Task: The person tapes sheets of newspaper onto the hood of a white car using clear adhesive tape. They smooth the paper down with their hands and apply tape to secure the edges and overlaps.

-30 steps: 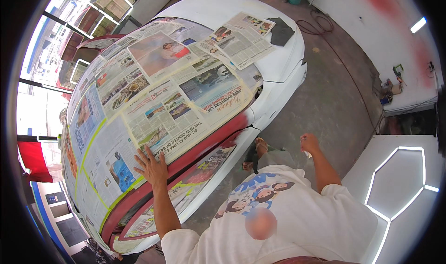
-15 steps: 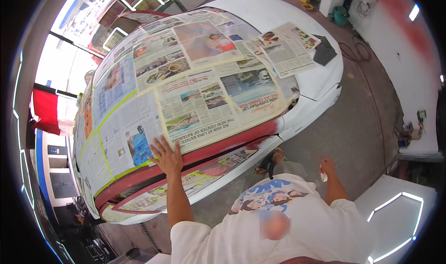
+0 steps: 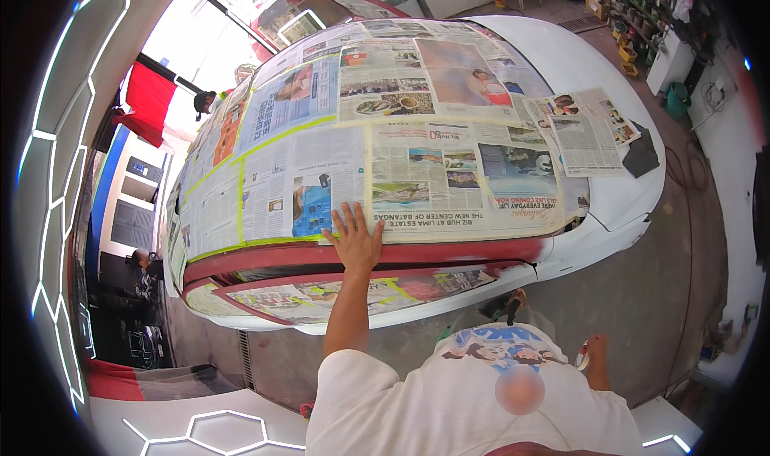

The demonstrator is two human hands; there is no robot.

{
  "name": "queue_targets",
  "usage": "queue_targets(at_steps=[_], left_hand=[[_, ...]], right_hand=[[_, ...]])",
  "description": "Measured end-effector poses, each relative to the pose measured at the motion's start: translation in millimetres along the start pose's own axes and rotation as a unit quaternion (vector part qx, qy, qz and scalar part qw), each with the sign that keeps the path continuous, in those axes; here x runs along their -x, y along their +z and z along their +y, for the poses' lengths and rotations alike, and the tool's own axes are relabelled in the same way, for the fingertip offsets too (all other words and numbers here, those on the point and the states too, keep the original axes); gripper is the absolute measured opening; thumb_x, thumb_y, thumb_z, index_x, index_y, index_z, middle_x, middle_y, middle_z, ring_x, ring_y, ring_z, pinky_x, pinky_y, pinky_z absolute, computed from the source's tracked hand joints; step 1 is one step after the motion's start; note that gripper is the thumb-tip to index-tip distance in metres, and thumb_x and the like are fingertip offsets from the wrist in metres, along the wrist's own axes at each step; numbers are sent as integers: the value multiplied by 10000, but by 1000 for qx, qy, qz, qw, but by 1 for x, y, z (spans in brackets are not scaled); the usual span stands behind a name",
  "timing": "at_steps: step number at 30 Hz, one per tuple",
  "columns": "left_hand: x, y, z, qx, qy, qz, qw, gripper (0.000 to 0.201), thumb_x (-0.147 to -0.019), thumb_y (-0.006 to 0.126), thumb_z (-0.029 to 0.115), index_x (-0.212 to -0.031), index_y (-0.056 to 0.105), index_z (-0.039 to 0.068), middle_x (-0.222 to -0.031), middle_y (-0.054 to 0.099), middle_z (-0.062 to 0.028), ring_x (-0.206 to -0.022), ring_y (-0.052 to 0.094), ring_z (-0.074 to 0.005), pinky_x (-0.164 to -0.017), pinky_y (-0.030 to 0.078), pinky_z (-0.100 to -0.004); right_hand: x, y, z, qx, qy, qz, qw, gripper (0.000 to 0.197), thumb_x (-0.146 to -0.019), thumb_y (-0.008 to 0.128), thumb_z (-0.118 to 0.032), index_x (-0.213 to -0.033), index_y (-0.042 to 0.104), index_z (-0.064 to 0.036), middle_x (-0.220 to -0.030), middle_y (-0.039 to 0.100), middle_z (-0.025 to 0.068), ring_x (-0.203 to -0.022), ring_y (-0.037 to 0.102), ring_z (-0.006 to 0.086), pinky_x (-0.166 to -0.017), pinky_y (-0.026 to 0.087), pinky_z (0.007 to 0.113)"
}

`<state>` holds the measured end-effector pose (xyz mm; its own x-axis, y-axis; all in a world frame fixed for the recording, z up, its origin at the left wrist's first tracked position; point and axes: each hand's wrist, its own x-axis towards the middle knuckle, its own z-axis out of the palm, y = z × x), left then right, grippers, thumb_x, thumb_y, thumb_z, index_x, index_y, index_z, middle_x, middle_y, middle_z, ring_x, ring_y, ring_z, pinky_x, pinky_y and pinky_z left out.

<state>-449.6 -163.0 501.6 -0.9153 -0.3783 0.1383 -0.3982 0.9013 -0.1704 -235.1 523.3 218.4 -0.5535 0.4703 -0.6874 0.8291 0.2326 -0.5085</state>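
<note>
My left hand (image 3: 354,239) lies flat with fingers spread on the car's roof edge, over the lower border of the taped newspaper (image 3: 425,183). Under its palm runs the red painted roof rail (image 3: 449,252). Low at my right side, my right hand (image 3: 596,358) is closed round what looks like a tape roll (image 3: 582,353), pale and ring-shaped; part of it is hidden by the fingers. Yellow-green tape (image 3: 241,203) and pale masking tape (image 3: 369,167) join the newspaper sheets. Newspaper also covers the side windows (image 3: 321,299) below the rail.
A loose newspaper sheet (image 3: 581,135) and a dark cloth (image 3: 642,149) lie on the white hood (image 3: 618,95). Beyond the car's far left stands a person (image 3: 205,103). A hose (image 3: 687,171) crosses the floor at right, near a green bucket (image 3: 678,99). Shelves (image 3: 642,7) stand behind.
The view has swung, so the car sits farther right in the picture. My left hand still rests on nearly the same spot of the roof edge. My right hand still holds the roll.
</note>
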Motion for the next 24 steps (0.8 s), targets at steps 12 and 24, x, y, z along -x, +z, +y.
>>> queue_targets(at_steps=[12, 24], left_hand=[[0, -3, 2, 6, -12, -29, 999, 796, -1019, 335, 650, -1625, 243, 143, -1701, 155, -126, -1567, 58, -388, -1189, -30, -690], [-2, -11, 7, -20, -27, -72, 997, 815, -1016, 291, 680, -1636, 194, 160, -1711, 103, -120, -1572, 14, -377, -1187, -44, -695]], right_hand=[[-2, -8, 10, 154, 66, 80, 983, 222, -879, 652, -86, -1062, 675, 37, -908, 726, 194, -747, 739, 331, -686, 581, 436], [15, 11, -52, 102, 47, 86, 990, 206, -938, 546, -139, -943, 702, -5, -697, 712, 150, -614, 733, 278, -611, 559, 402]])
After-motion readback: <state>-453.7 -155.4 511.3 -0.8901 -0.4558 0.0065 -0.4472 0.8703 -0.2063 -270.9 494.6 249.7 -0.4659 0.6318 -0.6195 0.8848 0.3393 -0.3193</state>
